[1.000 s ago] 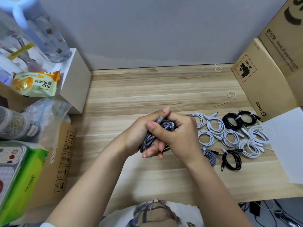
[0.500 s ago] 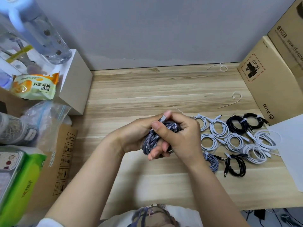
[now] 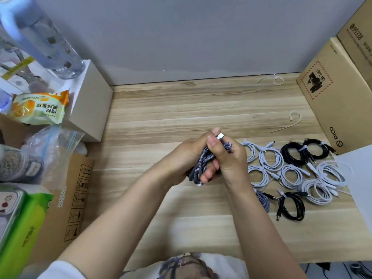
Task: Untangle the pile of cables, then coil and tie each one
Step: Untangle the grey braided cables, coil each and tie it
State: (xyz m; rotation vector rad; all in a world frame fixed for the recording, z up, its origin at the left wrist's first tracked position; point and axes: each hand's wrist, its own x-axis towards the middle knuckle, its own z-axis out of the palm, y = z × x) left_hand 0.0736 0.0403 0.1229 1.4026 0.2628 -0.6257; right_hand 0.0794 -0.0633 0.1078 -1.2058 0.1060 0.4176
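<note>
Head view shows our left hand (image 3: 182, 158) and right hand (image 3: 227, 160) both gripping the braided cable (image 3: 202, 161) above the table (image 3: 161, 109) (light, limp, springy): hold the bundle's middle.

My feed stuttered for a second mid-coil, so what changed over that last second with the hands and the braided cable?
Little changed. The right hand and left hand keep their grip on the grey braided cable, shifting only slightly around it; its metal plug now pokes out more clearly between the thumbs. The tied white coils and black coils on the table lie as before.
</note>
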